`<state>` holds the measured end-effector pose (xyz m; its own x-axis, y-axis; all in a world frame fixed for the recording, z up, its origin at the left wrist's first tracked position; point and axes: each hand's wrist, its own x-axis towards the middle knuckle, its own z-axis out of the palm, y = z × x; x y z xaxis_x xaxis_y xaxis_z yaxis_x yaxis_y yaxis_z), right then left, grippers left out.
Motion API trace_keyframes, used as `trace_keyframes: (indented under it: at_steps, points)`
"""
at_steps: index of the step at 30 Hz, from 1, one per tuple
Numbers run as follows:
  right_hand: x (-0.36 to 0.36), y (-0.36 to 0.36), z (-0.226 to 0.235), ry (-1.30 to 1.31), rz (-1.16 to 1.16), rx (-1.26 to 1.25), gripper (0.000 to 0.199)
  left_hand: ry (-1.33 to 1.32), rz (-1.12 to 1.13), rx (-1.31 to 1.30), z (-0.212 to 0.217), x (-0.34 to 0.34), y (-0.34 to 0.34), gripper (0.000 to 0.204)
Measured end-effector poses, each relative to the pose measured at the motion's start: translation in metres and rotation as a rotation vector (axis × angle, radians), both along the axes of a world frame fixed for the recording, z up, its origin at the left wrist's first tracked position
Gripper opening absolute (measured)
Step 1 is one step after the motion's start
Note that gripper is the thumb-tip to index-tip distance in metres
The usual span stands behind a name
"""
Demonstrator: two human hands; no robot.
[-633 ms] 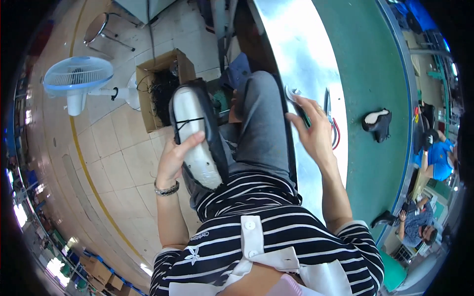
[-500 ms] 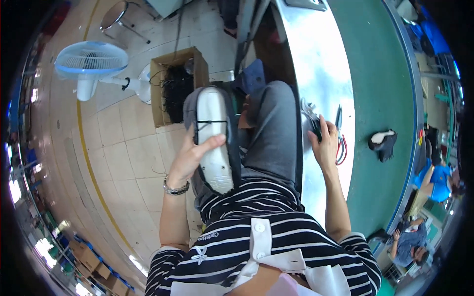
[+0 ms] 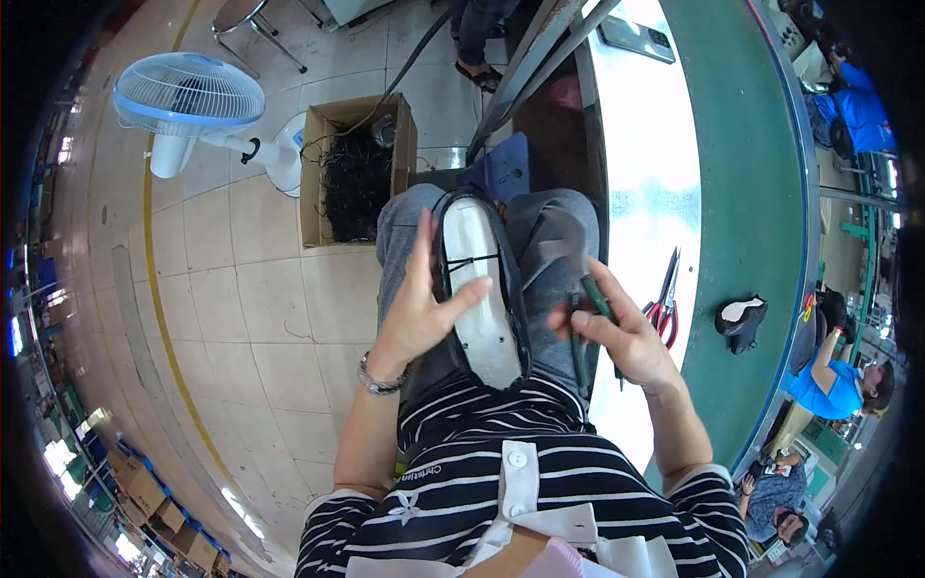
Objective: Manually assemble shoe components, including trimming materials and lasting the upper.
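Upside down across my lap lies a dark shoe upper on a last, its pale insole (image 3: pixel 474 318) facing up. A thin black cord crosses the insole near the middle. My left hand (image 3: pixel 426 306) steadies it from the left, thumb over the insole and fingers stretched along the side. My right hand (image 3: pixel 626 332) is closed on the dark green handles of a pair of pincers (image 3: pixel 595 294). Their blurred metal head is over my right thigh, just right of the shoe and apart from it.
A red-handled cutting tool (image 3: pixel 663 310) lies on the shiny metal bench (image 3: pixel 641 173), with a phone (image 3: pixel 636 39) at its far end. Another shoe (image 3: pixel 742 323) sits on the green surface. To the left stand a cardboard box (image 3: pixel 405 154) of black scraps and a fan (image 3: pixel 188 91).
My right hand has lifted the pincers off the bench and brought them left over my thigh. The shoe has shifted right to between my knees, and my left hand moved with it.
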<state>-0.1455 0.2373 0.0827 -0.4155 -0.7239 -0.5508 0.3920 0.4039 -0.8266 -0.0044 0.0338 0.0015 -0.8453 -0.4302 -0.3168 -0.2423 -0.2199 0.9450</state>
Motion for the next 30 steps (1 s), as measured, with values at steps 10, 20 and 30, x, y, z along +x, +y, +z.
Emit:
trace_keyframes:
  at_steps: [10,20,30]
  points:
    - [-0.015,-0.079,0.018,-0.243,0.224,0.095,0.065,0.165,0.163,0.119,-0.015,-0.039,-0.017,0.038]
    - [-0.008,-0.074,0.015,0.378,0.505,0.248,0.059,0.121,0.233,0.001,-0.012,-0.044,-0.014,0.032]
    - [-0.017,-0.076,0.035,0.568,0.737,0.436,0.062,0.146,0.313,0.368,-0.013,-0.039,-0.013,0.033]
